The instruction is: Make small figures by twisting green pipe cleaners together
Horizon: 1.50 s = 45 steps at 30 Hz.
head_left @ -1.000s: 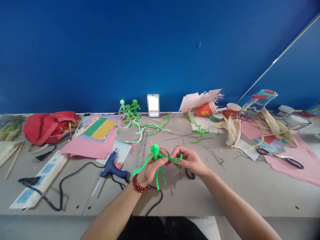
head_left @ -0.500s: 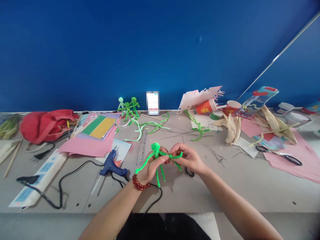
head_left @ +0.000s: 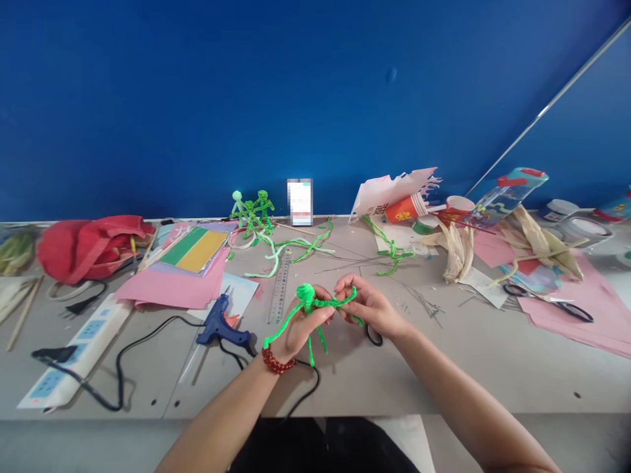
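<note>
A bright green pipe-cleaner figure [head_left: 305,297] with a coiled round head is held up over the table in both hands. My left hand [head_left: 302,328] is closed around its body, thumb across the front, with one arm of the figure trailing over the wrist and the legs dangling below. With the fingertips closed, my right hand [head_left: 372,307] pinches the figure's other arm, where a strand crosses it. The exact pinch point is partly hidden by the fingers. Behind the hands lie loose green pipe cleaners [head_left: 315,243] and a clear ruler [head_left: 279,289].
A blue glue gun [head_left: 221,326] with its black cord lies left, near a white power strip [head_left: 81,351]. Several finished green figures [head_left: 252,211] stand by the wall beside a phone [head_left: 300,202]. Scissors [head_left: 549,302], pink paper [head_left: 586,315] and red cups [head_left: 407,208] are on the right.
The right-hand fingers have shifted slightly on the figure's arm, and its tip now points more upward. The left hand keeps its hold, with the figure tipped a little.
</note>
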Available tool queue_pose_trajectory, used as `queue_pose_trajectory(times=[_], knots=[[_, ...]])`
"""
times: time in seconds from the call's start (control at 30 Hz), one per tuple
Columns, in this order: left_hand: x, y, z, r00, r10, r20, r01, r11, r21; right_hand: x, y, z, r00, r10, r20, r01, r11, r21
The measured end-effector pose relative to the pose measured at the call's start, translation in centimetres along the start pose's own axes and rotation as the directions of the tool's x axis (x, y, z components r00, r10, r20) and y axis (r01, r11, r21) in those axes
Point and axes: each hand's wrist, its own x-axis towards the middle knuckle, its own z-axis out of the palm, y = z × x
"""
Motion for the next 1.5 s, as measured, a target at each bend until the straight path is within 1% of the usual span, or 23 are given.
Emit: queue_pose_trajectory(times=[0.07, 0.17, 0.33, 0.53, 0.67, 0.77, 0.93, 1.07, 1.13, 1.2, 1.33, 1.4, 1.5], knots=[[0.0, -0.1, 0.2, 1.000, -0.017, -0.017, 0.017, 1.000, -0.020, 0.0, -0.1, 0.1, 1.000, -0.009, -0.008, 0.009, 1.000, -0.009], [0.1, -0.1, 0.4, 0.999, -0.003, -0.032, 0.002, 0.999, -0.043, -0.1, -0.3, 0.2, 1.000, 0.001, -0.009, -0.002, 0.999, -0.046], [0.3, -0.2, 0.2, 0.999, 0.035, -0.036, -0.033, 0.999, 0.034, 0.0, -0.3, 0.4, 1.000, 0.015, 0.006, -0.014, 0.996, -0.092], [0.4, -0.6, 0.0, 0.996, 0.038, -0.079, -0.033, 0.997, 0.067, 0.1, -0.2, 0.8, 0.998, -0.039, -0.057, 0.031, 0.990, -0.135], [0.4, -0.9, -0.1, 0.997, 0.038, -0.073, -0.034, 0.998, 0.050, 0.1, -0.1, 0.9, 0.997, -0.033, -0.075, 0.020, 0.985, -0.170], [0.5, -0.7, -0.1, 0.997, 0.043, -0.071, -0.037, 0.996, 0.081, 0.0, 0.1, 0.9, 0.996, -0.036, -0.082, 0.019, 0.980, -0.199], [0.6, 0.2, 0.2, 0.998, 0.030, -0.057, -0.022, 0.990, 0.137, -0.1, 0.1, 0.7, 0.985, -0.063, -0.160, 0.024, 0.972, -0.234], [0.6, 0.3, 0.0, 0.998, 0.024, -0.058, -0.015, 0.987, 0.161, 0.0, -0.2, 0.6, 0.988, -0.042, -0.148, 0.010, 0.978, -0.210], [0.6, 0.1, -0.1, 0.998, 0.026, -0.065, -0.016, 0.989, 0.149, 0.1, -0.2, 0.7, 0.991, -0.038, -0.130, 0.008, 0.974, -0.225], [0.6, -0.2, -0.2, 0.998, 0.024, -0.056, -0.016, 0.990, 0.142, 0.2, 0.0, 0.6, 0.989, -0.055, -0.137, 0.014, 0.960, -0.279], [0.6, -0.4, -0.3, 0.999, 0.000, -0.035, 0.004, 0.993, 0.121, 0.1, 0.4, 0.4, 0.970, -0.157, -0.187, 0.053, 0.883, -0.466], [0.7, -0.5, -0.3, 1.000, -0.011, -0.027, 0.012, 0.998, 0.062, 0.0, 0.4, 0.3, 0.966, -0.182, -0.182, 0.061, 0.849, -0.525], [0.7, -0.4, -0.3, 1.000, 0.018, -0.008, -0.018, 0.999, -0.030, 0.0, 0.2, 0.2, 0.969, -0.173, -0.176, 0.056, 0.849, -0.526]])
